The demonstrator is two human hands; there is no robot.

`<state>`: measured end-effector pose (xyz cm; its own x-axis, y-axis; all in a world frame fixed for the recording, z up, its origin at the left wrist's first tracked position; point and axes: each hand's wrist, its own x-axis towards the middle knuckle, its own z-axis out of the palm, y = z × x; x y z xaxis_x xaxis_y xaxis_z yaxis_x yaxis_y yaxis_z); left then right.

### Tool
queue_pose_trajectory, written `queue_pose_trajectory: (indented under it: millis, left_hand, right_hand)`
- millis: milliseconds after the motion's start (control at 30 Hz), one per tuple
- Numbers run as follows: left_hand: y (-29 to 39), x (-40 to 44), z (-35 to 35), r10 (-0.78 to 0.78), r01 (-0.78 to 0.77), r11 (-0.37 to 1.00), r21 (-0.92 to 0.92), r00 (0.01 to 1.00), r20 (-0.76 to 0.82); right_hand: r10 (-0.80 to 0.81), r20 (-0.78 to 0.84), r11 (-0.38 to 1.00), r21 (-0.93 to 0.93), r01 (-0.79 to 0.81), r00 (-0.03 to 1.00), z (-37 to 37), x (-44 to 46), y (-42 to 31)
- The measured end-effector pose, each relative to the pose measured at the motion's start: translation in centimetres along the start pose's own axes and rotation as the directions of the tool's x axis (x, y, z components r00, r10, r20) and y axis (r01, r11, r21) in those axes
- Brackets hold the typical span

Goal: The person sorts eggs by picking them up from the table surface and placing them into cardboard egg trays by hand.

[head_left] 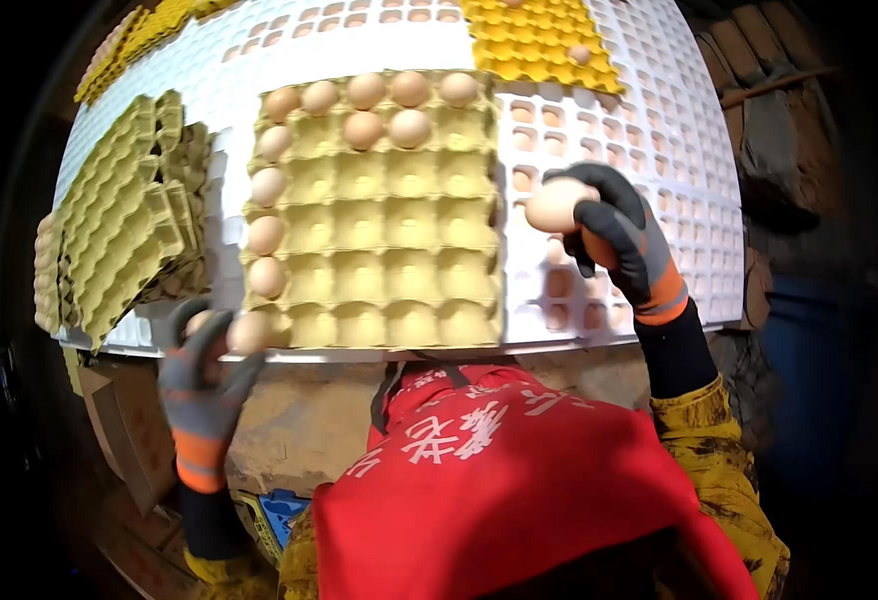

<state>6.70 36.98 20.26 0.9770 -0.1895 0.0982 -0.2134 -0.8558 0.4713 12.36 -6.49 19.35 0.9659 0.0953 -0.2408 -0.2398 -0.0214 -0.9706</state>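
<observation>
My right hand [614,235], in a grey and orange glove, grips a pale egg [559,206] above the white holed surface, right of the pulp egg tray. My left hand [202,375], slightly blurred, is at the tray's near left corner. Its bent fingers are around an egg [198,323], partly hidden. A second egg [249,333] is by its fingertips at that corner; whether it is held or rests in the tray I cannot tell. The yellowish egg tray [364,280] has eggs along its far row and left column, and two brown eggs [387,129] in the second row.
Stacked pulp trays [119,210] lean at the left. A bright yellow tray [534,45] with a few eggs lies at the far side. The white holed surface [694,200] holds eggs in several openings. Below its near edge is a cardboard box [129,430].
</observation>
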Motion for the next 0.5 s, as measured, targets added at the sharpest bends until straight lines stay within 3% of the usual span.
queue_pose_trajectory:
  millis: [67,133,200,233,267,367,400,433,467,500]
  left_hand:
    - [0.4,-2.9,0.7,-0.167,0.115,0.948,-0.297,0.973,-0.156]
    - [1.2,-6.7,3.1,-0.163,0.141,0.947,-0.289,0.985,-0.054]
    - [5.8,-9.4,7.5,-0.255,0.267,0.895,-0.358,0.963,0.081]
    - [7.1,-10.6,10.6,-0.263,0.278,0.882,-0.381,0.96,0.092]
    - [9.3,-10.7,12.9,-0.282,0.307,0.842,-0.444,0.952,0.122]
    - [13.8,-9.7,20.3,-0.3,0.308,0.894,-0.325,0.951,0.076]
    - [15.5,-7.9,21.5,-0.221,0.223,0.937,-0.268,0.974,0.041]
    - [15.2,-8.5,24.6,-0.272,0.285,0.919,-0.271,0.958,0.084]
    - [15.9,-7.7,26.1,-0.103,0.085,0.986,-0.14,0.986,-0.129]
    - [16.5,-7.2,27.4,-0.294,0.281,0.923,-0.264,0.956,-0.009]
  right_hand:
    - [0.072,-0.082,0.979,-0.186,-0.086,0.994,-3.3,-2.5,3.7]
    - [-0.141,-0.046,0.922,-0.369,0.115,0.989,-5.4,-4.6,10.6]
    - [-0.087,0.054,0.839,-0.535,0.102,0.995,-4.6,-6.0,11.8]
    - [-0.187,0.128,0.735,-0.64,0.225,0.974,-4.6,-6.3,13.9]
    - [-0.204,0.143,0.698,-0.672,0.246,0.969,-3.9,-6.3,13.8]
    - [-0.229,0.161,0.53,-0.806,0.262,0.96,-3.3,-5.0,16.4]
    - [-0.214,0.218,0.382,-0.878,0.287,0.952,-3.5,-4.3,17.3]
    - [-0.205,0.21,0.414,-0.866,0.28,0.956,-3.7,-4.2,17.8]
    - [-0.197,0.203,0.445,-0.853,0.272,0.959,-3.9,-4.2,18.0]
    - [-0.225,0.2,0.536,-0.792,0.292,0.954,-4.1,-4.6,17.7]
